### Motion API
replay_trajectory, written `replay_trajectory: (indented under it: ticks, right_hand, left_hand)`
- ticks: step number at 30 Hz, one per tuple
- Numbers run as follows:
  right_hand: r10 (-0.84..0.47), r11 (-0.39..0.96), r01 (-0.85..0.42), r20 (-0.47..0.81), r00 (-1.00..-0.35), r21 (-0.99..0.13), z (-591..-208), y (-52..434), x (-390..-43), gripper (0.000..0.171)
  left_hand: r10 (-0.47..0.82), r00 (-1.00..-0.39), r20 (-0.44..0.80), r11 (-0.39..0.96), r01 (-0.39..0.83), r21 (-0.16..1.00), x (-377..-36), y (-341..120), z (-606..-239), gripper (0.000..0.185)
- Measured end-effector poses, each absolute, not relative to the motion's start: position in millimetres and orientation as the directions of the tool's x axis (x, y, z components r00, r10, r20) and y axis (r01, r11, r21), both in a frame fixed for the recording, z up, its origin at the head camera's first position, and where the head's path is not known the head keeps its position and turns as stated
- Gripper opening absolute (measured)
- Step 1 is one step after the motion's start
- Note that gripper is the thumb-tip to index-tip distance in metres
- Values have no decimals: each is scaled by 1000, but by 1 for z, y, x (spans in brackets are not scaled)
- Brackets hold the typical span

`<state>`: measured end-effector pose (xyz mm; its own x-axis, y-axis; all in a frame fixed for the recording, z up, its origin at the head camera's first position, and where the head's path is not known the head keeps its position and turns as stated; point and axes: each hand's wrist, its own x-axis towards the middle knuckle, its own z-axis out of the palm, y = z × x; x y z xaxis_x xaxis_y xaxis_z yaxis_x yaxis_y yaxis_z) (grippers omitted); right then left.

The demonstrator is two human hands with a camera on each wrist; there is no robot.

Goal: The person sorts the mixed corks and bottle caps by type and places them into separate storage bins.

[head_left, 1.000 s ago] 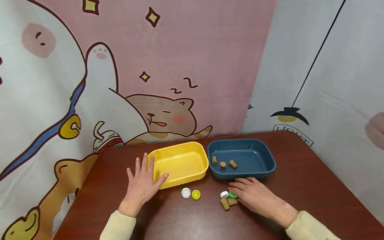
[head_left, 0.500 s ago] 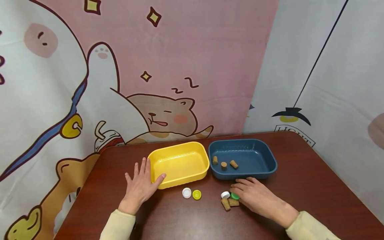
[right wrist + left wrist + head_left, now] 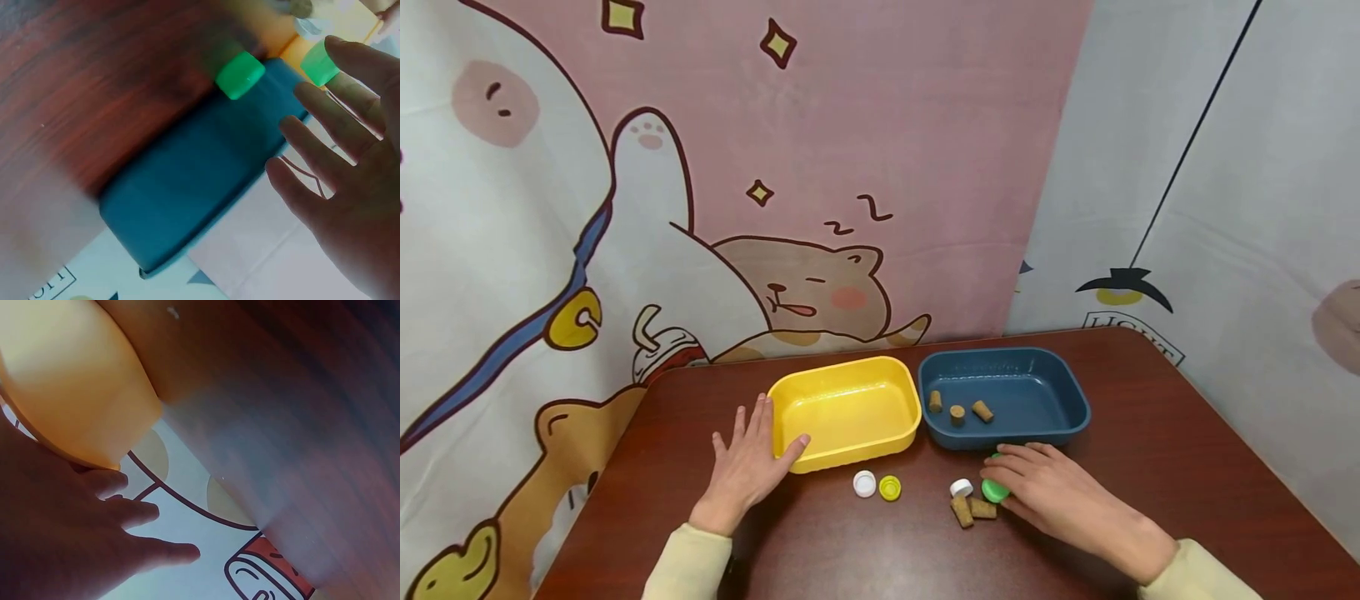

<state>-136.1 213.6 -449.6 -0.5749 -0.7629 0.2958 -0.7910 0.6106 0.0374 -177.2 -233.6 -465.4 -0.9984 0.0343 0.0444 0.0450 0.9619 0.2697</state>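
Note:
My right hand (image 3: 1052, 487) pinches a green bottle cap (image 3: 995, 491) between thumb and fingertips, just in front of the blue tray (image 3: 1060, 433). In the right wrist view a second green bottle cap (image 3: 240, 75) lies on the table by that tray; the hand mostly hides it in the head view. Left of the hand are a white cap (image 3: 961, 488) and two corks, one cork (image 3: 962, 511) slanting against the other cork (image 3: 982, 508). My left hand (image 3: 747, 471) rests with spread, straight fingers at the left end of the yellow tray (image 3: 850, 457), thumb over its front rim.
Between the trays' front and me lie a white cap (image 3: 864, 483) and a yellow cap (image 3: 890, 487). Several corks, one cork (image 3: 982, 411) on its side, are in the blue tray. A printed cloth (image 3: 925, 167) hangs behind the brown table (image 3: 865, 558).
The right hand has taken up the green cap from beside the white cap and drawn it slightly right. The left hand has slid slightly left and down along the yellow tray.

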Motion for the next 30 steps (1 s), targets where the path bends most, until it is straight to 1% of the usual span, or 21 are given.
replay_trajectory:
  ticks: [3,7,11,13,15,19,26,30]
  right_hand:
    - [-759,599,-800,338,-556,30,-444,212,-136,43]
    - [-739,604,-796,388,-550,22,-433,208,-139,47]
    - [-700,625,-781,450,-554,11,-422,198,-144,44]
    - [-678,635,-773,478,-559,-3,-417,190,-148,49]
    - [-657,644,-764,498,-565,-17,-412,183,-152,58]
    - [-631,656,-753,518,-577,-40,-405,167,-160,63]
    - [-614,672,-737,505,-606,-67,-397,141,-177,50]
    - [-618,672,-736,484,-620,-85,-398,123,-190,48]
  left_hand:
    - [39,-998,40,961,48,273,-177,-235,-464,106]
    - [44,-998,35,961,52,273,-177,-237,-464,105]
    - [46,-998,34,959,54,278,-178,-237,-465,105]
    - [47,-998,35,958,55,283,-179,-237,-466,105]
    - [48,-998,35,956,56,288,-180,-237,-467,105]
    - [47,-998,32,955,54,292,-181,-236,-469,105]
    - [49,-998,31,957,56,286,-181,-237,-469,104]
    - [48,-998,33,957,56,283,-181,-237,-469,104]
